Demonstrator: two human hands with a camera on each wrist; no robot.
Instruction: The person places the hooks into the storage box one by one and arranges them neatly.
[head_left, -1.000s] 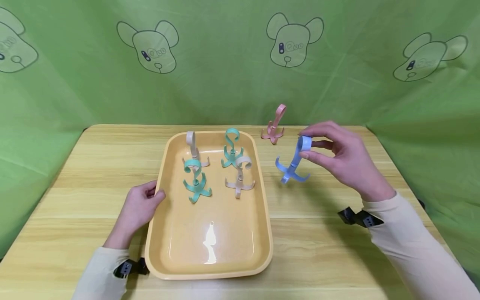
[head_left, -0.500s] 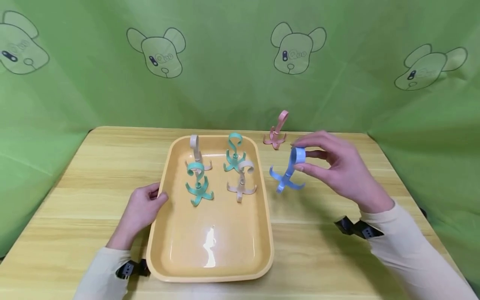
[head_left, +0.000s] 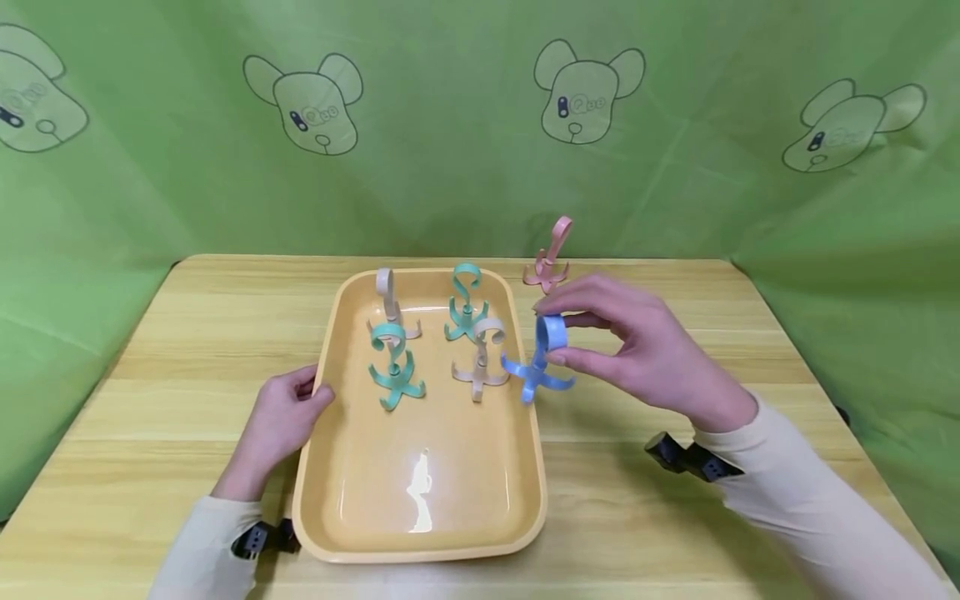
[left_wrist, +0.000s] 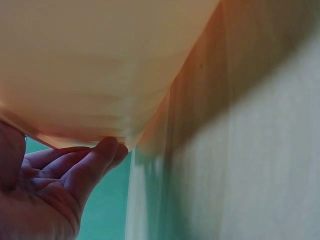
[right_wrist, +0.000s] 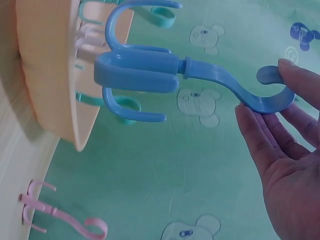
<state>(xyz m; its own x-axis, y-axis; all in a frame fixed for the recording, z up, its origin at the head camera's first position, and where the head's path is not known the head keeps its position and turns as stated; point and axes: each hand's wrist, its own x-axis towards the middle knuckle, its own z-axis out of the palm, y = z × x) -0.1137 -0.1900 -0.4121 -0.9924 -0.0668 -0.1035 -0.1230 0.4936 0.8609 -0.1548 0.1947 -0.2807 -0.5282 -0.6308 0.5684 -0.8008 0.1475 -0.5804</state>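
My right hand (head_left: pixel 637 350) pinches the curled top of a blue four-pronged hook (head_left: pixel 534 375), whose prongs hang over the tray's right rim; the right wrist view shows the blue hook (right_wrist: pixel 135 70) between thumb and fingers (right_wrist: pixel 255 130). My left hand (head_left: pixel 288 417) grips the left wall of the yellow tray (head_left: pixel 420 553), thumb over the rim; in the left wrist view its fingertips touch the tray (left_wrist: pixel 90 65) from outside. Inside the tray stand two green hooks (head_left: pixel 396 379) (head_left: pixel 467 318) and two pale hooks (head_left: pixel 388 308) (head_left: pixel 480 375).
A pink hook (head_left: pixel 547 268) stands on the wooden table (head_left: pixel 600 517) near its back edge, behind my right hand. A green cloth (head_left: pixel 450 167) with printed animal heads hangs around the back and sides.
My right hand has moved left with the blue hook, from beside the tray to over its right rim. The left hand keeps its grip on the tray.
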